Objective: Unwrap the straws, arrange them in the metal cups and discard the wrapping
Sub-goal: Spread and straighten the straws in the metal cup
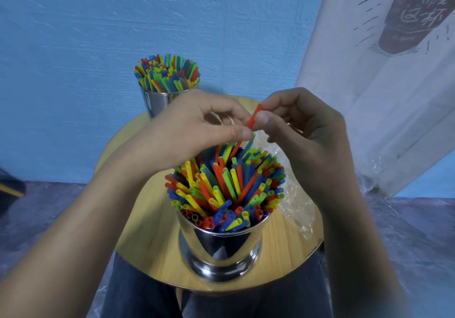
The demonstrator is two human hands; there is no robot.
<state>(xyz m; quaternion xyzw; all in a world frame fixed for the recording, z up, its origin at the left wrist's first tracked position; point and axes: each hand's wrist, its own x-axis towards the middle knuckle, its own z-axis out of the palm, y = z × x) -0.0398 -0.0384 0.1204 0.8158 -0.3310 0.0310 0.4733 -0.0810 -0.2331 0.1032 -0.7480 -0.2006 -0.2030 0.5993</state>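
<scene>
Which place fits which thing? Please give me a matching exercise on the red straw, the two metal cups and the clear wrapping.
Things:
1. red straw
2. near metal cup
3. far metal cup
4. clear wrapping

Places:
A. at the far edge of the table, by the blue wall
B. pinched between left grip and right grip
C. lying on the table, right of the near metal cup
D. at the table's near edge, closest to the person

Pairs: 1-B, 2-D, 3-A, 4-C
</scene>
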